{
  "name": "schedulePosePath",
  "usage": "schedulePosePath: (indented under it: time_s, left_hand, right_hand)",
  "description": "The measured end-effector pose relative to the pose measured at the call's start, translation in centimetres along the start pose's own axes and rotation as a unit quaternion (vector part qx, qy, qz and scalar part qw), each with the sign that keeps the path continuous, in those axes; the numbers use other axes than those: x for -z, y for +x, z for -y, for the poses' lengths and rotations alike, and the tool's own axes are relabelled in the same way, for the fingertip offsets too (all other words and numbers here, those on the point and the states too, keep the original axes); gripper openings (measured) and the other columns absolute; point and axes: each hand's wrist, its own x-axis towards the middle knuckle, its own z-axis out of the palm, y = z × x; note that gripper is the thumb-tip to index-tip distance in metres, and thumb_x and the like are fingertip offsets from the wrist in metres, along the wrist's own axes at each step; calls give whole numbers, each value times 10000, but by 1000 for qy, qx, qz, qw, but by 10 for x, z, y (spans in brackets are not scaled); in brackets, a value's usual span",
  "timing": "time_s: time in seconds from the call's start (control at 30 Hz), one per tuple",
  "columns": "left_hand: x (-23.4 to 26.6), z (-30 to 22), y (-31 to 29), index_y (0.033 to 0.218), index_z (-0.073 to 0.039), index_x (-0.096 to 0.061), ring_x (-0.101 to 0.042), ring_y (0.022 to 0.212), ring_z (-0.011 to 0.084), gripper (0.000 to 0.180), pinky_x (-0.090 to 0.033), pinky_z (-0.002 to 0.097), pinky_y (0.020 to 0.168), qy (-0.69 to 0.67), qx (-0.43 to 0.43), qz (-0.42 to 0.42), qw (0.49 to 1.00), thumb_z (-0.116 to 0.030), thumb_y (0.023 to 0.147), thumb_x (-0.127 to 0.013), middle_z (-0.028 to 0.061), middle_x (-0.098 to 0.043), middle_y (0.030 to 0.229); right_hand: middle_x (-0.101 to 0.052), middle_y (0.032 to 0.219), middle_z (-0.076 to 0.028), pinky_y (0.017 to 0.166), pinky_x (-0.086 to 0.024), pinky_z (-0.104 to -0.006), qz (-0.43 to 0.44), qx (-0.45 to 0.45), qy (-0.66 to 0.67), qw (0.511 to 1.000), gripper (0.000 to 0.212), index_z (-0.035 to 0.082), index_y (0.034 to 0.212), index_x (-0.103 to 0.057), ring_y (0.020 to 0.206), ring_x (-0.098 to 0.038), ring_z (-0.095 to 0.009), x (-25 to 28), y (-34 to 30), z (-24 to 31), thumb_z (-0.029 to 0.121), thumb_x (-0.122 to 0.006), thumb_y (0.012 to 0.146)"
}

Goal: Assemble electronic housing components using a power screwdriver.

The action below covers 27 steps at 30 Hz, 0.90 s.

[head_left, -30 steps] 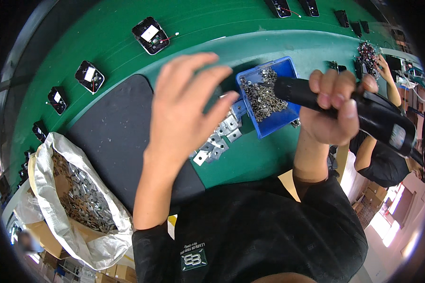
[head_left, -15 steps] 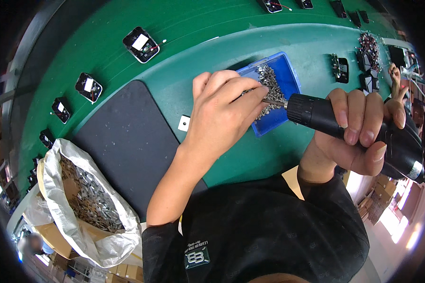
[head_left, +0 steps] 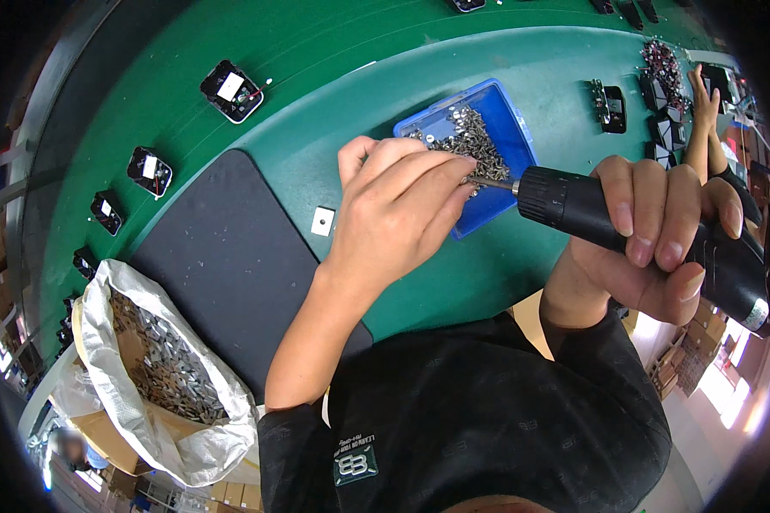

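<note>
My right hand (head_left: 650, 231) is wrapped round a black electric screwdriver (head_left: 565, 197), held level with its bit pointing left. The metal bit reaches my left hand (head_left: 402, 201), whose fingers are pinched together at its tip. Whatever lies between those fingertips is hidden. Beneath them stands a blue tray (head_left: 513, 128) holding a heap of small metal screws (head_left: 479, 145). A white square piece with a dark hole (head_left: 322, 221) lies on the green table, left of my left wrist.
A dark grey mat (head_left: 222, 256) covers the table's left. Beside it, a white sack (head_left: 115, 376) holds many small metal pieces. Black housings (head_left: 231, 91) with wires line the green surface beyond. At the far right are more black parts (head_left: 613, 109) and another person's hands (head_left: 704, 107).
The whole view has shifted slightly, moving the tray up and left in the picture. Both my hands keep nearly the same grip. The other person's hands have moved and show more of the forearms.
</note>
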Motion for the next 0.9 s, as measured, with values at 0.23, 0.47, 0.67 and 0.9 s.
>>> schedulePosePath:
  time_s: [0.23, 0.47, 0.67, 0.9]
  left_hand:
    - [2, 0, 1, 897, -105, -703, -592, 815, 167, 255, -359, 322, 764, 0, -11, -7, 1000, -108, 651, -769, -4, -673, 855]
    - [2, 1, 0, 870, -111, -710, -591, 794, 157, 255, -357, 321, 758, 5, -26, -18, 999, -133, 628, -790, -8, -675, 846]
    - [4, 1, -3, 885, -122, -712, -589, 830, 154, 291, -351, 321, 792, 2, -19, -15, 1000, -170, 614, -806, -15, -676, 885]
    - [55, 7, -28, 919, -133, -653, -568, 861, 197, 281, -324, 362, 843, 117, 118, 33, 986, -137, 661, -763, 7, -597, 909]
  right_hand:
    - [-559, 726, 77, 690, -417, -218, 4, -4, 12, 1000, 372, 183, 1089, -571, 627, -515, -49, -1, 1, 1, 155, -691, 739]
    - [-563, 734, 72, 691, -423, -224, 7, -7, 11, 1000, 392, 182, 1103, -566, 638, -522, -55, 0, 0, 0, 149, -694, 733]
    - [-564, 736, 61, 687, -418, -224, 22, -8, 26, 999, 394, 183, 1103, -567, 642, -526, -63, 1, 0, 0, 152, -697, 732]
    - [-558, 726, 83, 690, -410, -222, 1, -15, 1, 1000, 396, 203, 1095, -582, 639, -522, -51, 5, -4, -3, 172, -703, 719]
